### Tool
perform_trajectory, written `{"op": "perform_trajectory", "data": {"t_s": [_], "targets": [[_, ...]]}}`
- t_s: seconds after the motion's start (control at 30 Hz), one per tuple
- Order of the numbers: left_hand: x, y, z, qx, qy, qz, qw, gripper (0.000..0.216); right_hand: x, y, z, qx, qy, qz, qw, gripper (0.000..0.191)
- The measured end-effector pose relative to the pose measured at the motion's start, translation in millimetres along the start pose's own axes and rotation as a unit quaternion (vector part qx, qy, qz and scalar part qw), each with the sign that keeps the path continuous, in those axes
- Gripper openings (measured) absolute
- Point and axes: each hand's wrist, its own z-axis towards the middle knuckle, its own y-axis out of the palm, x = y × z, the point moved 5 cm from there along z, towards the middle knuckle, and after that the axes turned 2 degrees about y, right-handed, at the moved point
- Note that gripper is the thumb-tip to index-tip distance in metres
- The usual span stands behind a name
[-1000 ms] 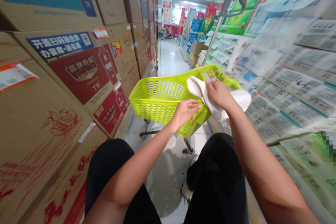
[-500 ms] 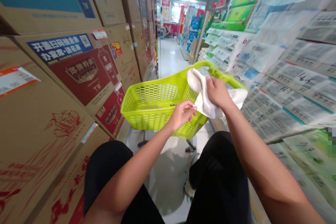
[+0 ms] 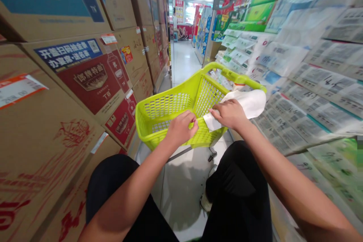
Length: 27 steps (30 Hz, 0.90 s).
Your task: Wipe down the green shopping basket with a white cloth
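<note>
A bright green plastic shopping cart with slatted, perforated walls stands in front of my knees. My left hand is closed, its fingers curled over the cart's near rim. Against the same rim, farther right, my right hand presses a white cloth. The fingers are closed over the cloth; one corner hangs down the outside of the basket, and the rest spreads beneath the hand towards the cart's handle.
Stacked cardboard cartons wall the left side. Wrapped paper packs with handwritten prices rise on the right. A grey-handled metal pole stands beyond the cart. A tiled aisle runs ahead. My bent knees frame the floor below.
The cloth has come down from a raised, bunched position onto the rim and lies flatter. My left hand has moved slightly left and closed at the rim. The cart has turned a little.
</note>
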Motion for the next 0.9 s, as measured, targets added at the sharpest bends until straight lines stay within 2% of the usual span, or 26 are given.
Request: {"op": "perform_trajectory", "data": {"t_s": [0.07,0.13,0.23,0.33,0.53,0.67,0.73,0.83,0.9], "targets": [[-3.6,2.8,-1.9,0.012,-0.019,0.114,0.993,0.021,-9.6,8.1,-4.4,0.002,-0.003,-0.02,1.0,0.058],[-8.6,13.5,-3.1,-0.055,-0.033,0.18,0.982,0.034,-24.0,12.8,-7.7,0.016,-0.023,-0.007,1.0,0.057],[-13.3,24.1,-3.9,-0.156,-0.025,0.198,0.967,0.042,-49.0,14.0,-10.7,0.036,-0.075,0.055,0.995,0.051],[-19.8,17.9,-3.2,-0.182,-0.025,0.197,0.963,0.043,-57.5,10.5,-8.6,0.065,-0.088,0.101,0.989,0.045],[-64.6,0.8,-11.4,-0.266,-0.098,0.236,0.929,0.051,-13.2,16.5,1.1,0.094,0.012,0.007,0.996,0.049],[-87.1,-4.9,-14.1,-0.289,-0.085,0.198,0.933,0.051,23.6,18.0,-2.0,0.155,0.068,-0.007,0.986,0.046],[-94.9,-6.6,-15.8,-0.31,-0.096,0.2,0.924,0.053,35.7,17.9,-3.1,0.174,0.088,-0.011,0.981,0.045],[-96.8,-5.6,-16.8,-0.319,-0.096,0.217,0.917,0.055,35.6,20.1,-0.7,0.164,0.099,-0.02,0.981,0.046],[-91.2,-1.7,-15.7,-0.302,-0.073,0.229,0.923,0.053,20.1,23.5,2.4,0.141,0.094,-0.023,0.985,0.05]]}}
